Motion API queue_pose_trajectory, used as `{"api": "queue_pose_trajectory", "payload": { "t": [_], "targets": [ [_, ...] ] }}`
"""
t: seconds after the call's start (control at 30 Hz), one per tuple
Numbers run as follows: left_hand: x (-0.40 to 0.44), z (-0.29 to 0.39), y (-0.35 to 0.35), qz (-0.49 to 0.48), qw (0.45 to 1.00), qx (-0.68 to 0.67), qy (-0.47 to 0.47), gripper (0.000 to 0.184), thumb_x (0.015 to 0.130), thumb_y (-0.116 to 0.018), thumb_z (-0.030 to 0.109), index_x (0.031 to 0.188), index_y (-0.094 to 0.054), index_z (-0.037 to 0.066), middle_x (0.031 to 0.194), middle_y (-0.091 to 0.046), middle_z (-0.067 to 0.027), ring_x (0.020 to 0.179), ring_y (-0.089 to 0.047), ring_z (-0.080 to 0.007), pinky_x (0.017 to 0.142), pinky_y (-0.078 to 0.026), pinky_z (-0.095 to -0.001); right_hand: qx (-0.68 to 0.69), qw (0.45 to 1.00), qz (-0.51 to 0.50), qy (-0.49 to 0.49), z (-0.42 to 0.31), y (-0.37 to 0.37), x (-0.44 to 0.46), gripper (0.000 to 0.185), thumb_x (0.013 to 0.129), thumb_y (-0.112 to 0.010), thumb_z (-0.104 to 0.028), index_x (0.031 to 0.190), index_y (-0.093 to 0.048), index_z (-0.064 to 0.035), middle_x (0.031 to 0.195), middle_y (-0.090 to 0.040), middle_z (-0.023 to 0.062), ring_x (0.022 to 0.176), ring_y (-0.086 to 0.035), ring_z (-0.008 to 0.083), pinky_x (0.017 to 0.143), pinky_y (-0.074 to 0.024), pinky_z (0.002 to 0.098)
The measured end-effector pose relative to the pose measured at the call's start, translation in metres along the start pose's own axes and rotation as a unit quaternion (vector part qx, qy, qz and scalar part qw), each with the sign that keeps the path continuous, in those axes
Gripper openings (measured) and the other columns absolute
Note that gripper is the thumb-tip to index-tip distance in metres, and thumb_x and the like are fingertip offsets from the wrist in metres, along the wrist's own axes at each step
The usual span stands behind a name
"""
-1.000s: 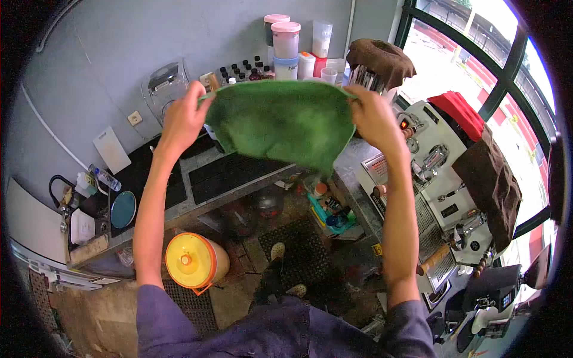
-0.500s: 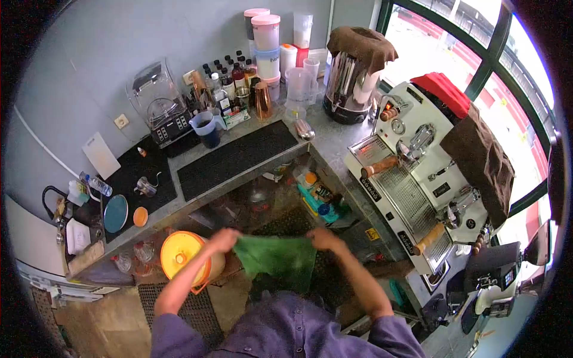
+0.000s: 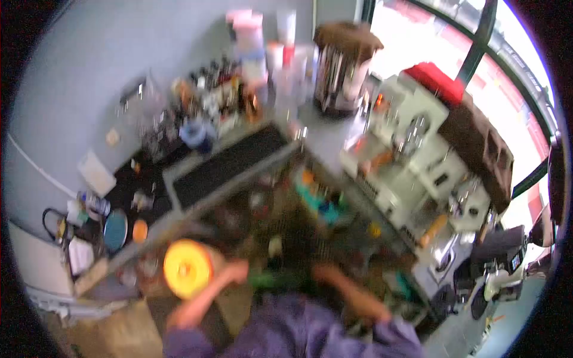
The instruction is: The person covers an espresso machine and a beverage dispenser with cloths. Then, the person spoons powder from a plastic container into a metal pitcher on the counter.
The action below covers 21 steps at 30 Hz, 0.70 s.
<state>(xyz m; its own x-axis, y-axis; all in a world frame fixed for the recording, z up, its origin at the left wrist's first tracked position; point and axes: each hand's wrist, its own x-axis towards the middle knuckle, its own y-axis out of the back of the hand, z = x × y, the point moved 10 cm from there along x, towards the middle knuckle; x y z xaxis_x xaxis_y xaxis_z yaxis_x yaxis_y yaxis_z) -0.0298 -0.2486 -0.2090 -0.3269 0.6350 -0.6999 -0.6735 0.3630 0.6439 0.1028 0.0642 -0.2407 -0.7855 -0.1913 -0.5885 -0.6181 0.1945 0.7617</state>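
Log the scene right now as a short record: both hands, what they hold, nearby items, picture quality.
Left hand: appears closed on one end of the green cloth
Right hand: appears closed on the other end
Cloth position: low, between the hands, in front of the person's torso
Beside left forearm: yellow-lidded container, lid on
Counter ahead: long black mat
Counter to the right: espresso machine, red cloth on top
Picture quality: motion-blurred; finger detail unclear
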Motion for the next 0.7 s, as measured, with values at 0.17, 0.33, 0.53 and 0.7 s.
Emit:
{"api": "queue_pose_trajectory", "payload": {
  "t": [0.17,0.33,0.53,0.7],
  "targets": [
    [-0.093,0.013,0.034,0.076,0.971,-0.225,0.031,0.028,0.092,-0.06,0.02,0.111,-0.077,0.01,0.089,-0.074,-0.0201,0.08,-0.071,-0.0306,0.077,-0.055,-0.0454,0.235,0.968,0.088,0.024,-0.021,0.004,-0.068,0.051,0.088,-0.054,-0.012,0.138,-0.062,-0.0088,0.116,-0.073,0.0228,0.114,-0.066,0.042,0.103,-0.0491,0.0532],
    [-0.134,0.081,0.198,0.22,0.958,-0.181,-0.019,0.03,0.089,-0.059,0.016,0.113,-0.074,0.006,0.095,-0.071,-0.0244,0.09,-0.072,-0.04,0.081,-0.054,-0.0475,0.215,0.962,0.17,-0.008,-0.058,0.171,-0.177,0.053,0.085,-0.058,-0.011,0.137,-0.062,-0.0096,0.11,-0.071,0.0271,0.101,-0.068,0.0465,0.091,-0.0541,0.0546],
    [-0.207,0.187,0.38,0.423,0.849,-0.255,-0.19,0.021,0.082,-0.068,-0.003,0.101,-0.077,0.002,0.081,-0.068,-0.0138,0.074,-0.065,-0.0243,0.071,-0.05,-0.0337,0.204,0.965,0.164,-0.009,-0.06,0.329,-0.33,0.053,0.082,-0.066,-0.008,0.134,-0.066,-0.012,0.107,-0.072,0.0218,0.096,-0.069,0.0426,0.086,-0.0564,0.0504],
    [-0.244,0.239,0.476,0.519,0.734,-0.257,-0.354,0.009,0.084,-0.075,0.008,0.089,-0.071,0.002,0.11,-0.054,-0.012,0.095,-0.06,-0.0247,0.086,-0.048,-0.0349,0.245,0.917,0.313,0.04,-0.022,0.452,-0.413,0.023,0.093,-0.07,-0.011,0.115,-0.077,-0.0081,0.097,-0.074,0.0128,0.084,-0.07,0.026,0.075,-0.055,0.0376]
  ]
}}
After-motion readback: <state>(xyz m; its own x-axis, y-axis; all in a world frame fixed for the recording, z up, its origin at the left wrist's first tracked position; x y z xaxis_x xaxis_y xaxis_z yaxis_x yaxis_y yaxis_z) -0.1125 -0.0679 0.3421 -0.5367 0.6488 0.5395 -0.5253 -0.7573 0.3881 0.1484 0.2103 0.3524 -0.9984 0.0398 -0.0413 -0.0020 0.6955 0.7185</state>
